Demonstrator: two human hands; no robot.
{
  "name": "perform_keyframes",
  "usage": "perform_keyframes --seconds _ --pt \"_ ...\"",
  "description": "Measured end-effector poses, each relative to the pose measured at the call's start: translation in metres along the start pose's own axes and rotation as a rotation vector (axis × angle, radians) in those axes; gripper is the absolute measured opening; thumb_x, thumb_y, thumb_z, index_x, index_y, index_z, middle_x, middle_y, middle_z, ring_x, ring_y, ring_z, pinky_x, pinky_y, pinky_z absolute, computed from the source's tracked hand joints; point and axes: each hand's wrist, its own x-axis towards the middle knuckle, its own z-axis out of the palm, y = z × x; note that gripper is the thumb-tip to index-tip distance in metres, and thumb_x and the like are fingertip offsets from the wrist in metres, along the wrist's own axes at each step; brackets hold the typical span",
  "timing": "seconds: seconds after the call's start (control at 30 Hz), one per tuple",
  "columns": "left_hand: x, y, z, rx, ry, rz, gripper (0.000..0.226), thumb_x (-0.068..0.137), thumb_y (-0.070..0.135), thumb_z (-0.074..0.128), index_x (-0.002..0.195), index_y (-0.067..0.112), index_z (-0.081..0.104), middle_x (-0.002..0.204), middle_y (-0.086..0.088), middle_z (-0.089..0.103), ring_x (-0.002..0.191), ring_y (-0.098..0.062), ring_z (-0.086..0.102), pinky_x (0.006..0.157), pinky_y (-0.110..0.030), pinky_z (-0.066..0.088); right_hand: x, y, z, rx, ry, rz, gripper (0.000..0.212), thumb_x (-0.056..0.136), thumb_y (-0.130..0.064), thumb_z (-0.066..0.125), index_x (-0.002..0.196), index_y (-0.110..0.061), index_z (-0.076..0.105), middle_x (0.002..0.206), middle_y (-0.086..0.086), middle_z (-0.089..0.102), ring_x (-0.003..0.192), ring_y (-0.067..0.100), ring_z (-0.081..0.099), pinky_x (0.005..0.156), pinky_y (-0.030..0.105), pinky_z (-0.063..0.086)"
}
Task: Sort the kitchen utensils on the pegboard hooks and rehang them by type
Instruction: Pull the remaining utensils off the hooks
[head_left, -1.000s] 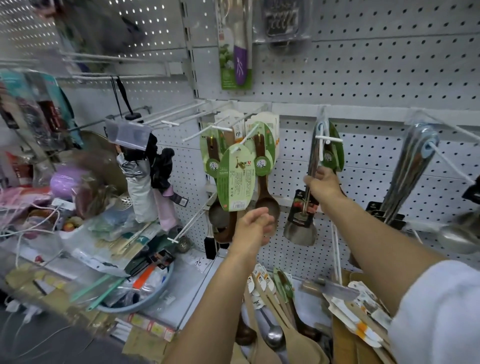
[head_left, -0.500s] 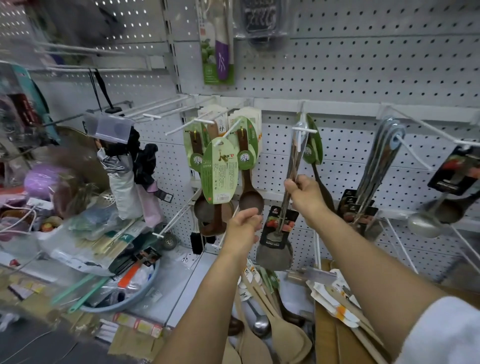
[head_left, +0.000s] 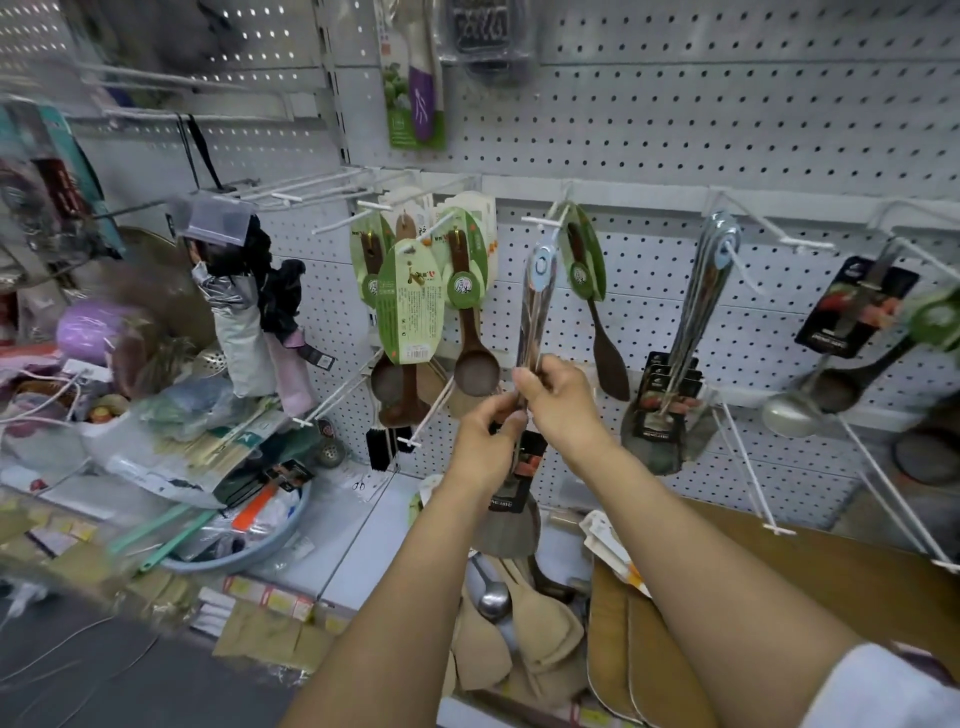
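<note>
Glossy metal spatula (head_left: 537, 291), matt pegboard (head_left: 727, 104)

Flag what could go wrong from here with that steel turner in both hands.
1. The steel turner is off its hook, held only at mid-handle by the right hand and left hand; it could slip onto the wooden spatulas below.
2. Its top sits close to the dark wooden spoon on that hook; a swing may knock it.
</note>
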Motion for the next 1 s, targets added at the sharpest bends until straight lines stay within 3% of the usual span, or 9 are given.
perform_keyframes --seconds 0.13,0.27,0.37,0.47,0.57,0.67,0.73,0.87,1.0 --pt "-0.015 0.003 0.006 -0.023 0.028 0.055 0.017 0.096 0.01 0.057 0.11 0.013 0.065 0.098 -0.001 0.07 0.078 -0.002 0.067 0.061 -0.012 0.05 -0.015 -0.001 -0.009 0.069 -0.015 -0.029 0.02 0.095 -0.015 0.057 0.088 0.005 0.057 0.071 0.007 0.053 0.069 0.02 0.051 0.07 0.041 0.049" --pt "-0.026 0.002 0.01 -0.024 0.079 0.15 0.016 0.093 0.008 0.061 0.088 0.021 0.068 0.084 0.004 0.072 0.078 -0.004 0.068 0.076 -0.025 0.053 -0.029 -0.004 -0.017 0.101 -0.035 -0.086 0.022 0.092 -0.015 0.06 0.076 -0.001 0.056 0.062 0.002 0.049 0.06 0.014 0.047 0.06 0.031 0.042" --pt "-0.04 -0.005 0.009 -0.016 0.112 0.201 0.021 0.093 0.007 0.06 0.084 0.025 0.068 0.082 0.006 0.072 0.079 -0.002 0.068 0.075 -0.019 0.053 -0.04 -0.005 -0.018 0.103 -0.074 -0.105 0.029 0.093 -0.02 0.061 0.064 -0.018 0.056 0.054 -0.009 0.048 0.053 0.007 0.044 0.055 0.025 0.039" --pt "-0.051 -0.014 0.002 -0.047 0.164 0.186 0.015 0.095 0.01 0.058 0.09 0.018 0.07 0.084 -0.001 0.073 0.082 -0.01 0.069 0.077 -0.028 0.055 -0.051 -0.007 -0.013 0.173 -0.115 -0.067 0.029 0.098 -0.026 0.052 0.079 -0.008 0.065 0.052 -0.012 0.051 0.05 0.001 0.045 0.052 0.019 0.039" --pt "-0.055 -0.021 -0.012 -0.076 0.228 0.167 0.014 0.095 0.011 0.058 0.089 0.013 0.07 0.081 -0.004 0.072 0.079 -0.012 0.067 0.077 -0.029 0.054 -0.053 -0.004 -0.001 0.157 -0.122 -0.049 0.03 0.099 -0.022 0.05 0.084 -0.002 0.064 0.063 -0.003 0.054 0.055 0.004 0.048 0.054 0.019 0.038" --pt "-0.053 -0.026 -0.03 -0.089 0.277 0.145 0.015 0.095 0.011 0.059 0.085 0.012 0.07 0.078 -0.003 0.071 0.073 -0.006 0.065 0.071 -0.02 0.051 -0.052 0.002 0.017 0.109 -0.15 -0.012 0.019 0.096 -0.014 0.053 0.082 -0.017 0.065 0.075 -0.003 0.06 0.065 0.008 0.052 0.062 0.023 0.042" --pt "-0.048 -0.028 -0.045 -0.089 0.3 0.137 0.015 0.094 0.01 0.059 0.084 0.011 0.07 0.076 -0.003 0.071 0.07 -0.004 0.064 0.07 -0.021 0.05 -0.051 0.004 0.03 0.094 -0.172 0.03 0.021 0.096 -0.01 0.052 0.084 -0.021 0.065 0.077 -0.001 0.062 0.065 0.009 0.053 0.057 0.02 0.041" --pt "-0.034 -0.029 -0.076 -0.066 0.236 0.124 0.015 0.094 0.013 0.06 0.084 0.006 0.07 0.08 -0.009 0.072 0.073 -0.009 0.065 0.074 -0.035 0.054 -0.042 0.0 0.055 0.123 -0.136 0.089 0.018 0.096 -0.005 0.051 0.088 -0.012 0.065 0.07 0.002 0.06 0.056 0.011 0.05 0.044 0.011 0.036" --pt "-0.016 -0.03 -0.114 -0.039 0.181 0.141 0.015 0.094 0.011 0.061 0.086 0.002 0.07 0.082 -0.012 0.072 0.074 -0.009 0.065 0.074 -0.035 0.054 -0.03 -0.003 0.092 0.118 -0.095 0.134 0.018 0.096 -0.007 0.052 0.086 -0.013 0.066 0.067 -0.002 0.06 0.055 0.009 0.049 0.044 0.012 0.036"
